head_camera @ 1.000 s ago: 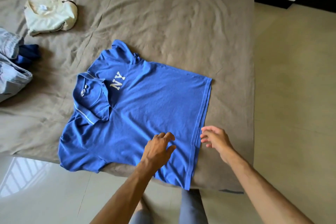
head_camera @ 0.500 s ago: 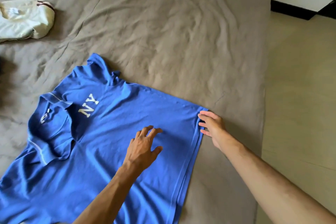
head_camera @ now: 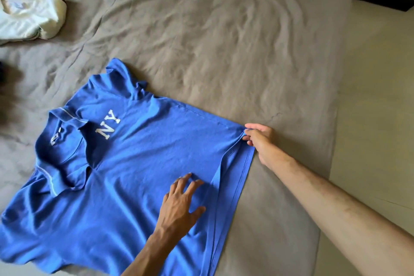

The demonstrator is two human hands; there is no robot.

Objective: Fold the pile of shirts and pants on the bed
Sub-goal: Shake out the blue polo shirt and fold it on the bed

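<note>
A blue polo shirt [head_camera: 139,163] with white "NY" letters lies face up on the brown bed [head_camera: 224,40], collar to the left and hem to the right. My left hand [head_camera: 179,204] rests flat on the lower body of the shirt with fingers spread. Over at the far hem corner, my right hand [head_camera: 259,139] pinches the fabric, and that corner is bunched and lifted a little. A fold ridge runs along the hem between the two hands.
A folded cream garment [head_camera: 31,15] lies at the bed's back left. A dark shape [head_camera: 4,87] shows at the left edge. The bed's right edge meets a beige tiled floor [head_camera: 376,96]; a dark skirting board [head_camera: 380,0] is at top right.
My right hand has moved up along the hem to its far corner and taken hold of it. My left hand slid up the shirt body. The view has shifted closer and to the right.
</note>
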